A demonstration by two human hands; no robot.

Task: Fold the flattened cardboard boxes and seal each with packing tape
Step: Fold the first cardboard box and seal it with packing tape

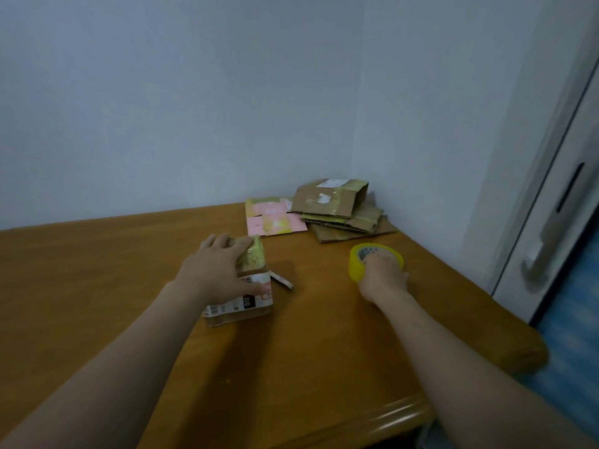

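Mid-frame our left hand [223, 270] clasped a small taped cardboard box [251, 288]; our right hand [384, 277] grasped a yellow tape roll [356, 260] below flattened brown cartons [343, 215].

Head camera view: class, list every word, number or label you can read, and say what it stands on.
"010": on the label of the small box under the left hand.
Other print on that label: too blurred to read.
Pink flattened box: print blurred, unreadable.
White label on the top brown box: unreadable.
Tape roll: nothing legible.
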